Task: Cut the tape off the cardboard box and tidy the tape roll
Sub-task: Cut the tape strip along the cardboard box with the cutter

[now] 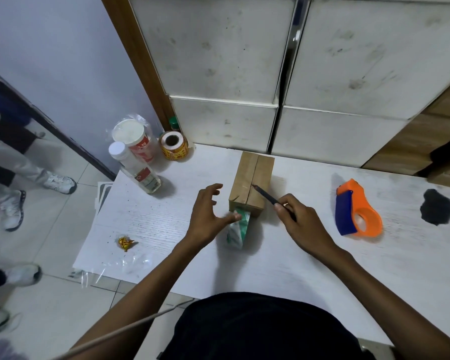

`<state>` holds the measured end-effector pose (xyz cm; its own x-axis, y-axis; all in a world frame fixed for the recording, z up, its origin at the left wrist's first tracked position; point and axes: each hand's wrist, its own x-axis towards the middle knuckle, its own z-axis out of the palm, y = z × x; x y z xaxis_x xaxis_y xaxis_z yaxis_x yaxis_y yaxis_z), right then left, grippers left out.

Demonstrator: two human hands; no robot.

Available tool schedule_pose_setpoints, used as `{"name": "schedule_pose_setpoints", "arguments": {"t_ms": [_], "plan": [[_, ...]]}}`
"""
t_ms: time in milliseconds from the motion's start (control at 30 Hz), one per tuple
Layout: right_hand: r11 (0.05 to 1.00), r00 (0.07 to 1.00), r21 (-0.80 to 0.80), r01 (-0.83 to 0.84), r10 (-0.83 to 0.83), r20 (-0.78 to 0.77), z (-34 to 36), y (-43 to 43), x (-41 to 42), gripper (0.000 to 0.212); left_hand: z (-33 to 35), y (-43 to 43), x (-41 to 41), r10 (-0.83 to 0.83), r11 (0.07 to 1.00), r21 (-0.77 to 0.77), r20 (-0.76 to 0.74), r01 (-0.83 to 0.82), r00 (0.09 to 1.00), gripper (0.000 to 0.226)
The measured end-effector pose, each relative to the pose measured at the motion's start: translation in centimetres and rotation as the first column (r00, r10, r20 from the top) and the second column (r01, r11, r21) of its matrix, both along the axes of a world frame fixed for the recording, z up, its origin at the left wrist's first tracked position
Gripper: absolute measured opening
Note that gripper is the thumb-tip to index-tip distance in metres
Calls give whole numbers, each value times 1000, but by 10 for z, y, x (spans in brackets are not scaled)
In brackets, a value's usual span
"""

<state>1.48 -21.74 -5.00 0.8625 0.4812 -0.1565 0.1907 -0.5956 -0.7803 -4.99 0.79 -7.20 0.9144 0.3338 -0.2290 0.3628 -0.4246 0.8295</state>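
Note:
A small brown cardboard box [252, 183] stands mid-table with a dark seam along its top. A green-and-white tape roll [238, 231] lies against the box's near end, its tape running up to the box. My left hand [208, 214] is spread open, thumb touching the roll. My right hand [300, 223] grips a dark pen-like cutter [266, 196] whose tip rests on the seam near the box's front.
An orange and blue tape dispenser [355, 209] lies to the right, with a black stain [437, 210] beyond it. Two bottles [138, 159] and a label roll [173, 145] stand at the back left. A crumpled wrapper [125, 242] sits near the left edge. People's feet are on the floor at left.

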Motion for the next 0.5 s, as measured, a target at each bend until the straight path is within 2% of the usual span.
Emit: {"name": "schedule_pose_setpoints", "arguments": {"t_ms": [100,267,367,500], "plan": [[998,999,-50,-47,46,-10,-5,-7,-2,18,-3,18,4,-272,940,208,-14,269,962,109],[988,996,-127,-83,85,16,-8,-11,-11,22,-2,34,24,-582,718,386,-124,579,804,124],[977,996,-198,-79,87,32,-11,-12,-13,23,-6,36,32,-662,608,430,-190,667,725,124],[965,996,-252,-71,84,41,-15,-14,-16,23,-11,40,37,-701,530,474,-221,703,678,124]]}}
